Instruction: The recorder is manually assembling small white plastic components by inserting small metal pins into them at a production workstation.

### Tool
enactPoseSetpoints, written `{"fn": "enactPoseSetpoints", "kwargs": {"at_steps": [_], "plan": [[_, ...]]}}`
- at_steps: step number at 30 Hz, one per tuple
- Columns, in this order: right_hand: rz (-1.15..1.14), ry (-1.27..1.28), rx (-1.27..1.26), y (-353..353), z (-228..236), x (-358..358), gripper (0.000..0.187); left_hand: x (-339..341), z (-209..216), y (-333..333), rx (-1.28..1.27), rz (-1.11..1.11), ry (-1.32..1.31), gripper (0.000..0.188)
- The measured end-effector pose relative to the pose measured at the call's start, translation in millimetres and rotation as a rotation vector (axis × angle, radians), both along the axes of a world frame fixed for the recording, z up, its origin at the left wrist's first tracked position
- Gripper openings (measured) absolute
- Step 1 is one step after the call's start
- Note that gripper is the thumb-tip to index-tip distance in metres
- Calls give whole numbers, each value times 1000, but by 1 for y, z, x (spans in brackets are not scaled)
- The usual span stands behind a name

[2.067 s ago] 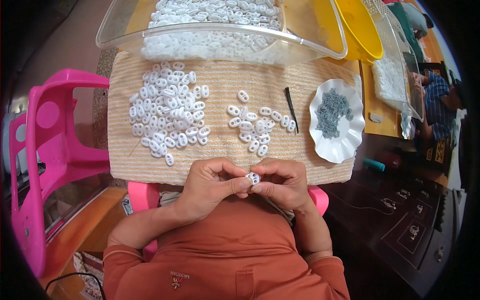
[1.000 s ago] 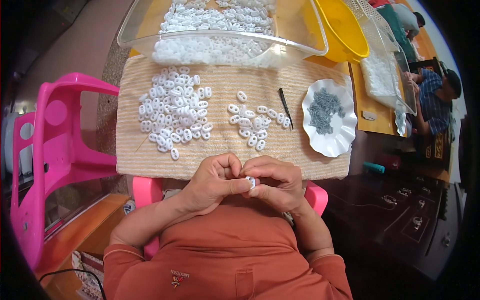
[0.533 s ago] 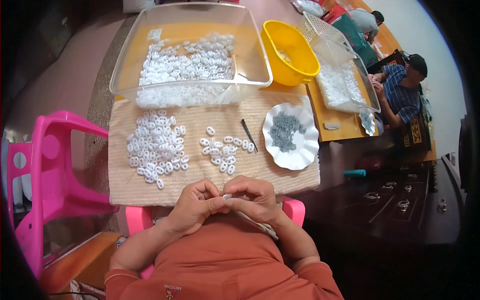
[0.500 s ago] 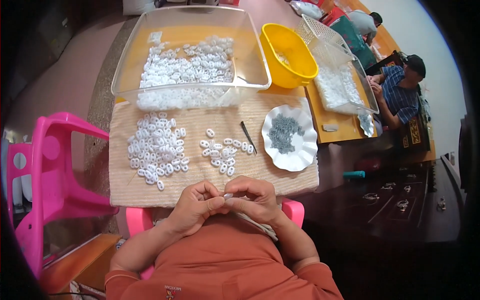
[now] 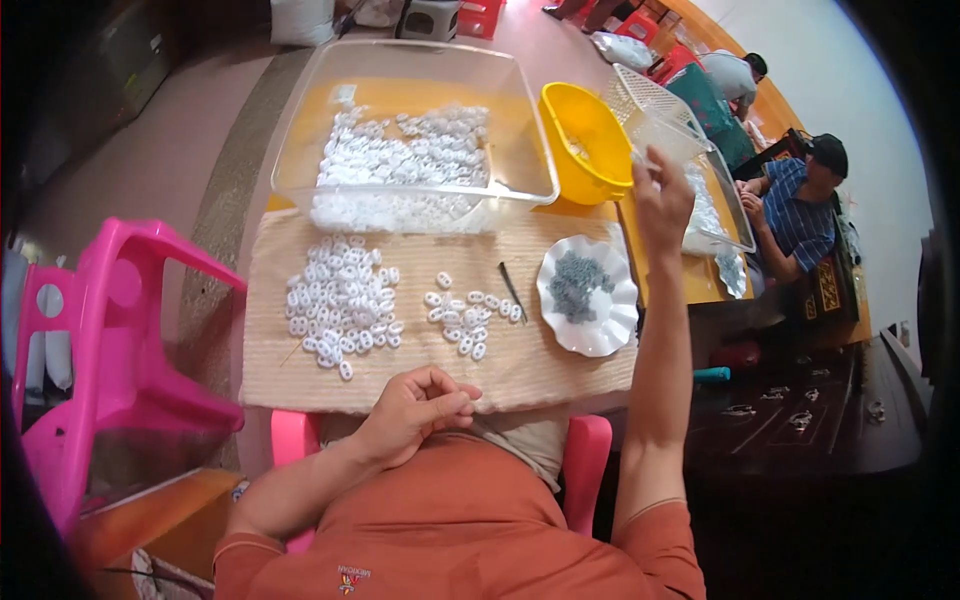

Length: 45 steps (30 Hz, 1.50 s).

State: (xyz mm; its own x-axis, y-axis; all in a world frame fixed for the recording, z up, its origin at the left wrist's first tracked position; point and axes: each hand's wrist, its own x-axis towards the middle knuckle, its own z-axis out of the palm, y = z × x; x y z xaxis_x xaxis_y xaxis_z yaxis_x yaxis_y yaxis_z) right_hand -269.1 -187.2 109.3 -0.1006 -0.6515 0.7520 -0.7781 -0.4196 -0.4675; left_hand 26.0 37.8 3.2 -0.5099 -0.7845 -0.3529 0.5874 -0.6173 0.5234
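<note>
White plastic rings (image 5: 340, 300) are lying in two piles on a woven mat (image 5: 560, 375) covering the worktop. Left hand (image 5: 415, 410) is resting curled shut at the mat's near edge; right hand (image 5: 662, 200) is raised, pinched beside the yellow bowl (image 5: 585, 140). Clear tub (image 5: 410, 130) is holding more rings; white dish (image 5: 590, 300) is holding grey pieces.

Clear glossy plastic bin (image 5: 520, 190), matt woven beige mat (image 5: 560, 375), glossy white scalloped dish (image 5: 612, 330), smooth white plastic pieces (image 5: 340, 300), shiny pink plastic chair (image 5: 110, 330).
</note>
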Motion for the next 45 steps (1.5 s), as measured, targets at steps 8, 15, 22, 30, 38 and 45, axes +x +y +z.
{"fn": "enactPoseSetpoints", "kwargs": {"at_steps": [8, 15, 22, 30, 38, 45], "plan": [[353, -11, 403, 77, -31, 55, 10, 3, 2, -4, -72, 43, -45, 7], [623, 315, 667, 135, -67, 91, 12, 1, -1, 1, -154, 67, -87, 7], [514, 486, 726, 149, -64, 98, 19, 2, -3, 1, -165, 78, -122, 8], [505, 510, 730, 147, -75, 95, 16, 1, -2, -1, -167, 97, -128, 8], [520, 472, 785, 143, -81, 90, 19, 1, -3, -1, -153, 108, -143, 7], [557, 349, 796, 146, -74, 91, 18, 0, -6, -1, -154, 119, -156, 6]]}}
